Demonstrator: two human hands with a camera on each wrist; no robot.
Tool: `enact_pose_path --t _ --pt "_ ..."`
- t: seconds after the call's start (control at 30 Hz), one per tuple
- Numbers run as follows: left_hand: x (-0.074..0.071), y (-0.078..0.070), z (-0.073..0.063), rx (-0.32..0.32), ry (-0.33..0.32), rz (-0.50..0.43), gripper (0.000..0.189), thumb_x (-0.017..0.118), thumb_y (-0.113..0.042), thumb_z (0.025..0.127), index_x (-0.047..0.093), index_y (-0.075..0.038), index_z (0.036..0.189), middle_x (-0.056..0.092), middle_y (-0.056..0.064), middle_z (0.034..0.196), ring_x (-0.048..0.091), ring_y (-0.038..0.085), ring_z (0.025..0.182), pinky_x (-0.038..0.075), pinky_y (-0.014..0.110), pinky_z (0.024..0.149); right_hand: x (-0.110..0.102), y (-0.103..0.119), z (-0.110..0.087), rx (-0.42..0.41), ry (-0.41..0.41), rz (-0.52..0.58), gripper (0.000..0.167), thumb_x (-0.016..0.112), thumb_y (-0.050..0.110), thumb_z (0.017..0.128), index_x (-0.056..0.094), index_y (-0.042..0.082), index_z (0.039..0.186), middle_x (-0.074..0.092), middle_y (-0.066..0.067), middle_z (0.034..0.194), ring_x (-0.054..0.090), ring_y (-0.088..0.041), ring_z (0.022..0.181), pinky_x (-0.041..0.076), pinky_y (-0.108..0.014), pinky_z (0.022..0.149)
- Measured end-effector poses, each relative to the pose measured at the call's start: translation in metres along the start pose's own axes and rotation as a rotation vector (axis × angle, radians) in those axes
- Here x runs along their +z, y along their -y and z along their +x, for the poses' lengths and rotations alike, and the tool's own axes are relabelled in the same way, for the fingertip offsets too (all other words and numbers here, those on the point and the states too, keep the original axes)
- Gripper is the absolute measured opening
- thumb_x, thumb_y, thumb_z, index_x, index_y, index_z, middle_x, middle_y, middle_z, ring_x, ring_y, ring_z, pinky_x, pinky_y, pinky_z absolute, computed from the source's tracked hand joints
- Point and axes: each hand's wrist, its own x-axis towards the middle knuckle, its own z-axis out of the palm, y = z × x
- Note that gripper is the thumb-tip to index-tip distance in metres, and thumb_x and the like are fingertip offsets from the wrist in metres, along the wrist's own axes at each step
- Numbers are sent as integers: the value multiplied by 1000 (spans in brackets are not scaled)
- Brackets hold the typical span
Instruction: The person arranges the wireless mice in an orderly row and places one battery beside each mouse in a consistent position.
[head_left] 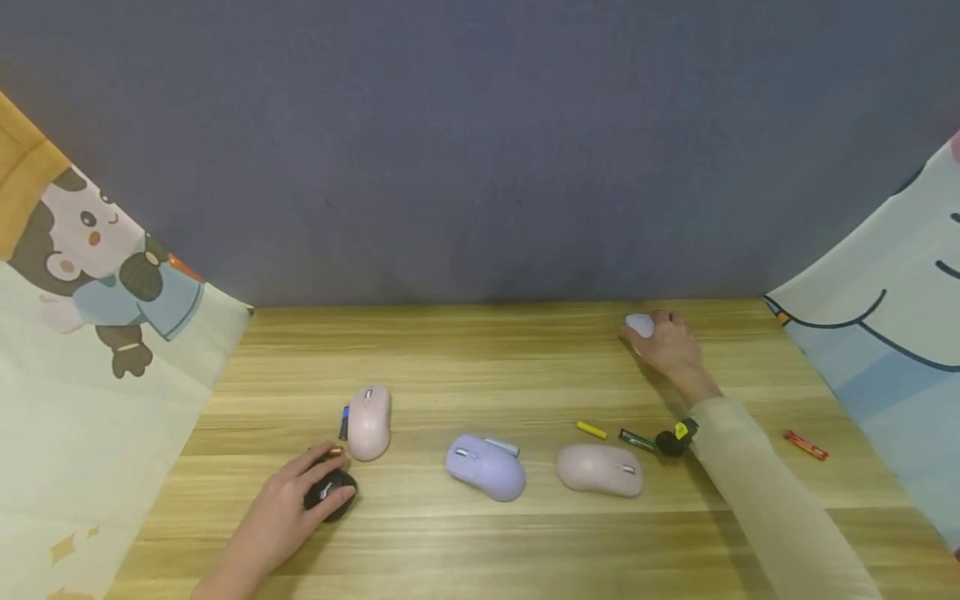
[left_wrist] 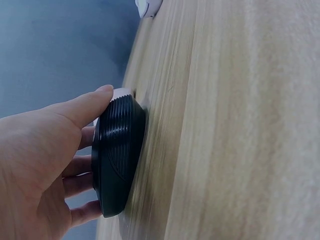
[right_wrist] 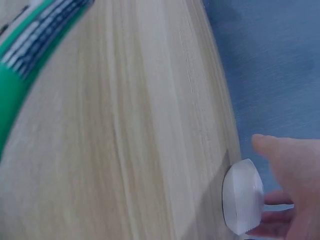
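My left hand (head_left: 281, 508) holds a black computer mouse (head_left: 330, 493) at the table's front left, thumb on one side and fingers on the other. In the left wrist view, that mouse (left_wrist: 117, 155) stands close over the wood, its ribbed side showing. At the back right, my right hand (head_left: 672, 346) is around a white mouse (head_left: 640, 324). The right wrist view has the thumb apart from this mouse (right_wrist: 242, 197), with the other fingers partly hidden behind it. A copper-ended battery (head_left: 336, 451) lies by the left fingertips.
Two pink mice, one at left (head_left: 370, 423) and one at right (head_left: 600, 469), flank a purple mouse (head_left: 487, 468). Among them lie blue (head_left: 344, 422), pale blue (head_left: 502, 447), yellow (head_left: 592, 430) and green (head_left: 636, 439) batteries. A red battery (head_left: 806, 445) is far right. A grey wall (head_left: 510, 167) stands behind.
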Motion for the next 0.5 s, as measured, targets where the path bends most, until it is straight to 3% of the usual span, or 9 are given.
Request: enact_pose_path --t 0.3,0.5 --pt "0 1 -1 -11 5 4 43 82 -34 88 75 -7 121 62 25 138 62 52 119 54 67 93 -12 -6 -10 -31 -43 20 91 38 67 102 39 -10 150 40 -42 144 47 -63 123 47 -75 92" --pt "0 2 -1 -14 0 -4 43 82 -34 89 75 -7 122 62 25 138 62 52 119 54 67 94 -28 -10 -17 -42 -43 84 93 21 68 105 34 -10 153 29 -44 153 31 -65 137 33 -79 106"
